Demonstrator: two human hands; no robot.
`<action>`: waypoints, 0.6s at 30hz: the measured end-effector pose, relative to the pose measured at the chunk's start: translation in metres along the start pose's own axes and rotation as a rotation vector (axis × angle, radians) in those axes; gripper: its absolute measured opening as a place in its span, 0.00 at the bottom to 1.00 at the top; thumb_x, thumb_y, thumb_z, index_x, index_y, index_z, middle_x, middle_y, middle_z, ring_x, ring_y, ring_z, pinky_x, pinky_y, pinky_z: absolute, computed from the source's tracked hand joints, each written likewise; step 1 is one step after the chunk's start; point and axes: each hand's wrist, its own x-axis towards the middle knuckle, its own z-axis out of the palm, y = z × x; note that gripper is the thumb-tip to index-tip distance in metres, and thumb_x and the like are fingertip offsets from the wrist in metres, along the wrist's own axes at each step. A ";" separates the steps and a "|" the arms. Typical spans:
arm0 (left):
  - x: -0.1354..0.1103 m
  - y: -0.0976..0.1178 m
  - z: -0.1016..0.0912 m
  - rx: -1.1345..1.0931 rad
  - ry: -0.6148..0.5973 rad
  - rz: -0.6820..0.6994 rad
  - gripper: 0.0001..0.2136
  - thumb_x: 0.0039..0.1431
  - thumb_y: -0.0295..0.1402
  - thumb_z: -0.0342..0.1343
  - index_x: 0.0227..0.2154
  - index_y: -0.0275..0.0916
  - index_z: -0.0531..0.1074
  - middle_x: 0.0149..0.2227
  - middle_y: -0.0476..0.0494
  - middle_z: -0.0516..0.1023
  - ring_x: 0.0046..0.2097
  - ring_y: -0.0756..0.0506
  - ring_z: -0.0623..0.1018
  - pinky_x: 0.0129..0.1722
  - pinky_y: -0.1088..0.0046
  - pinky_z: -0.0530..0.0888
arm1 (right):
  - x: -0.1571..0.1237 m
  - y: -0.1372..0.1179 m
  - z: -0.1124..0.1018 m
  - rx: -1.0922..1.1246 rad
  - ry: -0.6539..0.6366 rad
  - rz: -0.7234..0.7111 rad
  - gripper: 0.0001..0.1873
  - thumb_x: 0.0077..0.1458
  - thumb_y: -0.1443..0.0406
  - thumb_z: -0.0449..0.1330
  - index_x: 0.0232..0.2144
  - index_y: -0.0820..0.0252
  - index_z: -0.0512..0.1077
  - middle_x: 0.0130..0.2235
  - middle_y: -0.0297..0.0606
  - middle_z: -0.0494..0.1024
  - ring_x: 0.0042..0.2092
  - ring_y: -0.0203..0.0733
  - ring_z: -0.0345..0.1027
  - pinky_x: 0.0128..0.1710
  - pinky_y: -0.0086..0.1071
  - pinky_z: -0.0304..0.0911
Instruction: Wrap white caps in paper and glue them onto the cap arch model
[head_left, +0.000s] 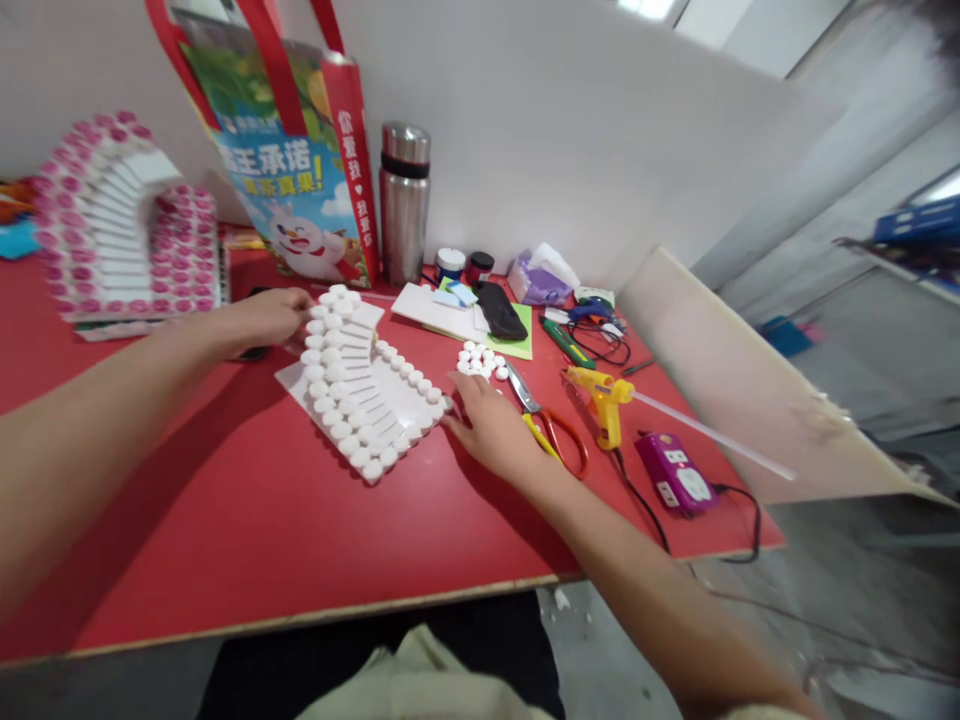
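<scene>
A white craft piece [386, 390], edged with rows of round white discs and ribbed with thin strips like steps, sits on a white base on the red table. My left hand [281, 318] grips its far left edge, the fingertips partly hidden behind the discs. At its right corner, my right hand [487, 420] has the corner between thumb and fingers. Just beyond that hand lies a small heap of loose white discs [480, 358]. Scissors [544, 415] with red and yellow handles lie beside my right wrist.
A yellow glue gun [606, 400] with a long glue stick and a purple power socket [677, 475] stand at right, their cords near the table edge. A pink-and-white craft piece [112, 230], a bag [300, 190] and a steel flask [405, 205] line the back.
</scene>
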 end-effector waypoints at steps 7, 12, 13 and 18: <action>-0.084 -0.011 -0.040 -0.199 -0.164 -0.271 0.25 0.34 0.47 0.77 0.32 0.38 0.76 0.34 0.38 0.85 0.32 0.33 0.85 0.33 0.55 0.82 | -0.028 -0.013 -0.022 0.066 0.035 0.088 0.15 0.67 0.64 0.58 0.53 0.64 0.71 0.44 0.50 0.82 0.42 0.51 0.77 0.41 0.40 0.67; -0.109 -0.009 -0.041 -0.179 -0.128 -0.207 0.23 0.40 0.52 0.75 0.32 0.40 0.76 0.31 0.39 0.84 0.34 0.37 0.84 0.33 0.62 0.81 | -0.069 -0.033 -0.029 -0.019 -0.161 0.078 0.35 0.49 0.47 0.74 0.51 0.61 0.73 0.47 0.52 0.81 0.47 0.61 0.77 0.43 0.45 0.69; -0.109 -0.010 -0.038 -0.185 -0.088 -0.162 0.24 0.40 0.51 0.75 0.32 0.40 0.77 0.31 0.40 0.83 0.34 0.40 0.83 0.33 0.66 0.80 | -0.073 -0.036 -0.025 -0.057 -0.144 0.077 0.40 0.47 0.47 0.75 0.55 0.62 0.72 0.50 0.54 0.80 0.50 0.64 0.75 0.47 0.49 0.69; -0.099 -0.022 -0.022 -0.350 -0.022 -0.123 0.22 0.41 0.47 0.76 0.32 0.38 0.77 0.32 0.40 0.83 0.34 0.43 0.81 0.33 0.68 0.78 | -0.073 -0.041 0.000 -0.086 -0.062 0.057 0.52 0.51 0.46 0.72 0.67 0.70 0.61 0.57 0.63 0.75 0.56 0.68 0.71 0.55 0.57 0.68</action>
